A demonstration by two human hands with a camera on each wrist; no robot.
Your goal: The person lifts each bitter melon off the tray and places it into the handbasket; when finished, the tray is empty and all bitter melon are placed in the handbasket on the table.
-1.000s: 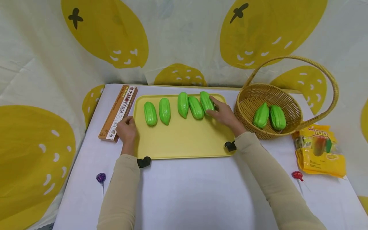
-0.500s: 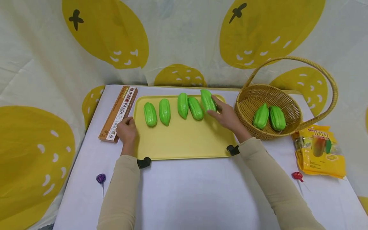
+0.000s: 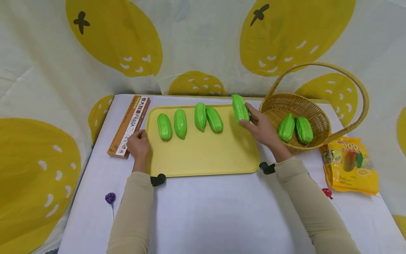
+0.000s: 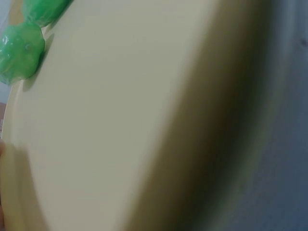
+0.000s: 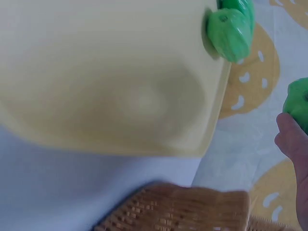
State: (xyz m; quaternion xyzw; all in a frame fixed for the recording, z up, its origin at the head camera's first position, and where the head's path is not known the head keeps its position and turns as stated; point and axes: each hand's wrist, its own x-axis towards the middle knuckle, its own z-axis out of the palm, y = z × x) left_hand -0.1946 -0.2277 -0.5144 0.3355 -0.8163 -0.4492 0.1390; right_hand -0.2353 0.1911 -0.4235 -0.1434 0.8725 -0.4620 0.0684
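The right hand (image 3: 264,128) grips one green gourd (image 3: 240,108), held clear above the far right corner of the tray (image 3: 203,155), between tray and basket (image 3: 296,106). Two gourds (image 3: 295,129) already lie in the basket; four (image 3: 189,124) remain in a row on the tray. The left hand (image 3: 137,144) rests at the tray's left edge, fingers curled, beside the pasta box (image 3: 128,126); whether it grips the rim cannot be told. By my judgement, under half moved.
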